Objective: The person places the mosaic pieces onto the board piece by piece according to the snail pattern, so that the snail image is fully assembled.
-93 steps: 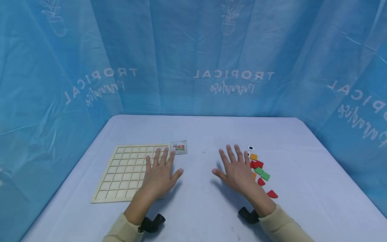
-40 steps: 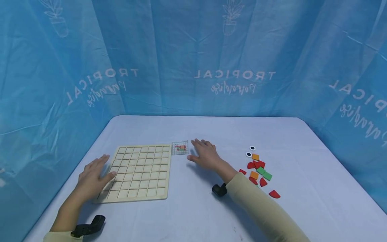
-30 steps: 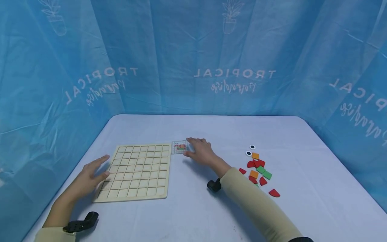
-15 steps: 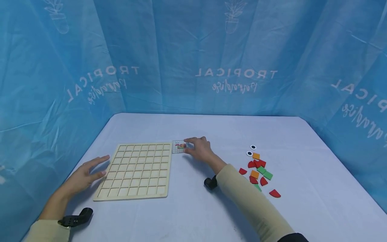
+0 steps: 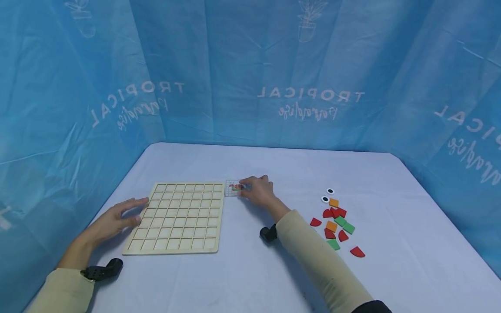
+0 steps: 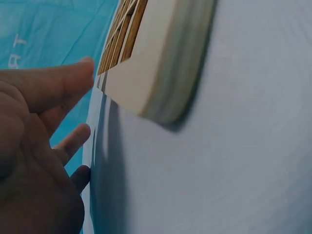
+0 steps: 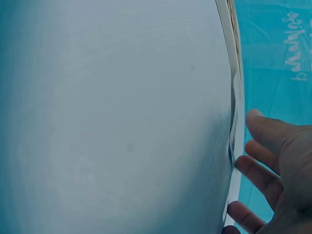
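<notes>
My left hand (image 5: 107,224) is beside the wooden grid board (image 5: 178,217), its fingertips right at the board's left edge. In the left wrist view, the fingers reach toward the corner of the board (image 6: 139,87), with a gap between thumb and fingers. My right hand (image 5: 258,191) is at the small pattern card (image 5: 229,189), which lies just right of the board's far corner. Its thumb and forefinger overlap the card's right part, covering some of the printed picture. In the right wrist view, the thumb and fingers (image 7: 258,170) are spread apart beside the card's thin edge.
Several red quarter-round pieces (image 5: 357,251), orange squares (image 5: 331,226) and green pieces (image 5: 348,228) lie loose at the right. Two white discs with black centres (image 5: 325,199) lie behind them. A blue curtain (image 5: 250,74) surrounds the white table (image 5: 250,278).
My right hand has moved left from the loose pieces to the card, which now sits straighter beside the board. My left hand has gone from over the board to its left edge.
</notes>
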`<action>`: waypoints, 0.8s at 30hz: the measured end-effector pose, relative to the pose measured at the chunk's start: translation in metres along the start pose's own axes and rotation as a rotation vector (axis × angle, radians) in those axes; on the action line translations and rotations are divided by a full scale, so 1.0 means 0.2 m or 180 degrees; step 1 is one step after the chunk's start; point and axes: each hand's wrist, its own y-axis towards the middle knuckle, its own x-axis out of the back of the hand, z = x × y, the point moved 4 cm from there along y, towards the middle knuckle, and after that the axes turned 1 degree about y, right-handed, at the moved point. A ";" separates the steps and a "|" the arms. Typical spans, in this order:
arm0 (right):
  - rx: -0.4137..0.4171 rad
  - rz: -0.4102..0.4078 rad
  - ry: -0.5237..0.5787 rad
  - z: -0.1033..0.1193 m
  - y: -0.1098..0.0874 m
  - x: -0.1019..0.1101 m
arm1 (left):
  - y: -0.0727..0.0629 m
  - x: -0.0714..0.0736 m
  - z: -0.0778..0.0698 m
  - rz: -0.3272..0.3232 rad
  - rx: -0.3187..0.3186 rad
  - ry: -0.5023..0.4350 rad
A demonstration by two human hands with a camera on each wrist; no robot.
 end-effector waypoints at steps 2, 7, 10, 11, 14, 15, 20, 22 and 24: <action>-0.0010 0.0001 -0.0067 -0.01 0.00 0.00 | 0.01 0.00 0.01 0.0023 -0.0042 0.0039; 0.0000 -0.0019 -0.0173 -0.02 0.00 0.00 | 0.02 -0.01 0.03 0.0029 -0.0066 0.0116; 0.0019 -0.0024 -0.0211 -0.02 0.00 0.00 | 0.01 -0.01 0.03 0.0042 -0.0100 0.0124; 0.0030 -0.0023 -0.0216 -0.02 -0.01 -0.01 | 0.01 -0.01 0.04 0.0050 -0.0122 0.0122; 0.0076 -0.0006 -0.0259 -0.02 -0.01 -0.01 | -0.01 0.00 0.04 0.0056 -0.0166 0.0114; 0.0088 -0.0007 -0.0262 -0.03 -0.01 -0.01 | -0.01 0.00 0.04 0.0057 -0.0193 0.0121; 0.0074 -0.0008 -0.0298 -0.08 -0.03 0.03 | -0.02 -0.02 0.01 -0.0009 -0.0282 0.0319; 0.0048 -0.0027 -0.0319 -0.11 -0.04 0.05 | -0.01 -0.04 -0.02 -0.0038 -0.0239 0.0429; 0.0028 -0.0049 -0.0334 -0.14 -0.06 0.08 | -0.01 -0.06 -0.04 -0.0071 -0.0173 0.0520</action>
